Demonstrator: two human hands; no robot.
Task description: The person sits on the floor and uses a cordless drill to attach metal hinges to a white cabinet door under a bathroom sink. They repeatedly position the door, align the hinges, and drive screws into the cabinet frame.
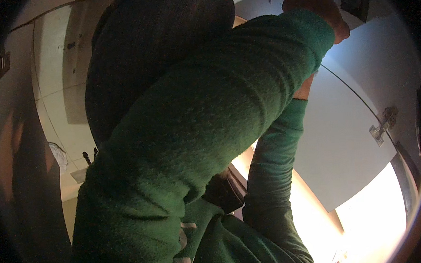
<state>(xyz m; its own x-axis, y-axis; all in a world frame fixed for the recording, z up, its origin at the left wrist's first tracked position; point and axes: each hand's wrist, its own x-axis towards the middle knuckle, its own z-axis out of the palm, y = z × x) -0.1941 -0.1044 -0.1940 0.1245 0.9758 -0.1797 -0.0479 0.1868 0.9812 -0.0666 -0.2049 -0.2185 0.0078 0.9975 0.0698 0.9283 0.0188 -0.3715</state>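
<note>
My left arm, in a green fleece sleeve, crosses from the lower left to the upper right. Its end is my left hand (315,9), dark against bluish light, with fingers curled in. Whatever those fingers may hold is hidden. Behind that sleeve, my right arm rises in the same green cloth; only the wrist of my right hand (304,88) shows, its fingers covered by the left sleeve. Just below both hands is a white panel (344,139), like a cabinet door, with a metal hinge (379,129) at its right edge.
A large dark rounded form (155,44) fills the upper middle, beside the left sleeve. Pale tiles (51,82) lie at the left. A dark square opening or fitting (354,3) is right of my left hand. Strong light (378,218) glares at lower right.
</note>
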